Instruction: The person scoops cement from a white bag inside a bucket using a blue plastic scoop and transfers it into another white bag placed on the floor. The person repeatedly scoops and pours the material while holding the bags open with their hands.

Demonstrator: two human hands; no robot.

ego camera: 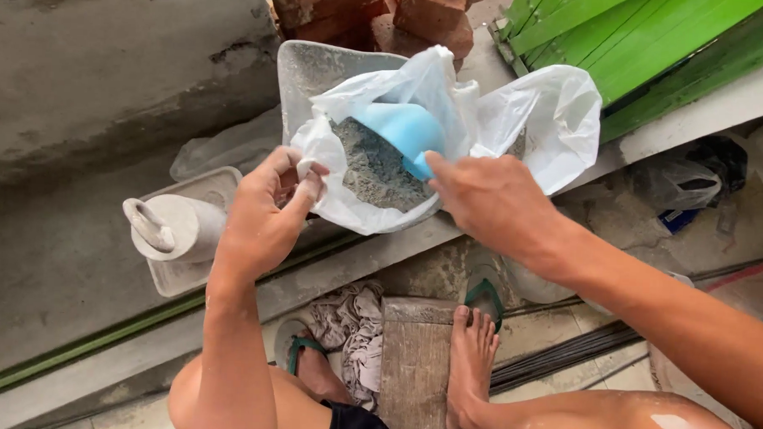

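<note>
Over a concrete ledge (380,257), scooping grey powder (370,168) from white plastic bag (520,118): left hand (268,206) fingers pinching bag's rim, right hand (488,197) fingers closed around blue scoop (406,126). Next, likely: lifting scoop level, rim held open.

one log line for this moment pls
left hand: grips white plastic bag edge | right hand: holds blue plastic scoop | scoop in grey powder
</note>
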